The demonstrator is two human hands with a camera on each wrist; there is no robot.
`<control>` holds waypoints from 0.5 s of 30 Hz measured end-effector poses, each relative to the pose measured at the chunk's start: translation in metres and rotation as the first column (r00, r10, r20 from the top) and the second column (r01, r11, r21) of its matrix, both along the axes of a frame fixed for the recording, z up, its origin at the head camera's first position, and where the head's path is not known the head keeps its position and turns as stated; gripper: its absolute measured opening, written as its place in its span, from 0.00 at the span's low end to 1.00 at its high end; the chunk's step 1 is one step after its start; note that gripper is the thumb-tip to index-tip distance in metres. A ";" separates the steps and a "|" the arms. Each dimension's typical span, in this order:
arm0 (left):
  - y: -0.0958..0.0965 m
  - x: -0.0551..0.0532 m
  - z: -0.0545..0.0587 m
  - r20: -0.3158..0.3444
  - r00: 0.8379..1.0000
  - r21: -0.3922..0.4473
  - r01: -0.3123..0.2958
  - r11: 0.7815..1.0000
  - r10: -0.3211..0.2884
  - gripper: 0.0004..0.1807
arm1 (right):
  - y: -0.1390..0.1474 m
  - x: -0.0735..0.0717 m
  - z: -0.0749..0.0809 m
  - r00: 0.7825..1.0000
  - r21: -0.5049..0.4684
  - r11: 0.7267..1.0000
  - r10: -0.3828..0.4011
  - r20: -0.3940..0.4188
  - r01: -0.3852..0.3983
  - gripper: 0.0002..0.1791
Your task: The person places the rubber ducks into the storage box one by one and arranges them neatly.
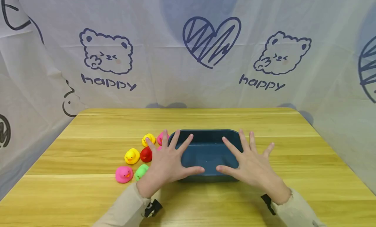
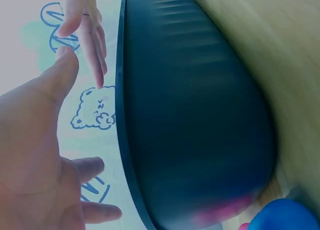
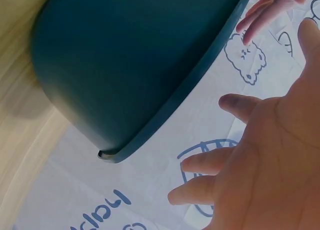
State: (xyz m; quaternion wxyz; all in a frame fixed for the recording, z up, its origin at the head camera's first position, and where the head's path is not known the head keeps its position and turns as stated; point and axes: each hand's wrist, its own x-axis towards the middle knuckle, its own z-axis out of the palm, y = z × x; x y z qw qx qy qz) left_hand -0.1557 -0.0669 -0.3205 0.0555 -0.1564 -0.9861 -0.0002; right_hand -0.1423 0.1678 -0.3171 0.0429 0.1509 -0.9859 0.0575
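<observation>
A dark teal plastic basin (image 1: 202, 155) stands upright in the middle of the wooden table, with nothing seen inside it. Over its left side my left hand (image 1: 167, 160) is spread wide, palm down, holding nothing. My right hand (image 1: 252, 163) hovers over the basin's right side in the same way, fingers splayed. Both wrist views show the palms above the rim, apart from the basin wall (image 2: 190, 105). Small rubber ducks lie left of the basin: a yellow duck (image 1: 132, 156), a red duck (image 1: 146, 154), a green duck (image 1: 142, 171) and a pink duck (image 1: 124, 174).
More ducks, a yellow one (image 1: 148, 140) and a pink one (image 1: 162, 138), sit farther back, partly behind the left hand. A blue round thing (image 2: 284, 217) shows low in the left wrist view. Behind the wooden table (image 1: 308, 161) hangs a printed white cloth (image 1: 164, 73).
</observation>
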 end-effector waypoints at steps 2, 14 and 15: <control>0.000 0.000 0.000 -0.012 1.000 0.008 0.007 1.000 -0.007 0.53 | 0.001 0.000 0.000 1.000 -0.008 1.000 0.002 -0.005 -0.002 0.48; -0.005 -0.004 -0.007 -0.109 0.985 0.116 0.148 0.982 -0.135 0.50 | 0.012 -0.004 -0.003 1.000 -0.068 0.998 0.011 -0.001 -0.011 0.44; -0.006 -0.004 -0.008 -0.120 0.981 0.131 0.171 0.977 -0.155 0.50 | 0.013 -0.004 -0.004 1.000 -0.080 0.997 0.013 -0.002 -0.013 0.44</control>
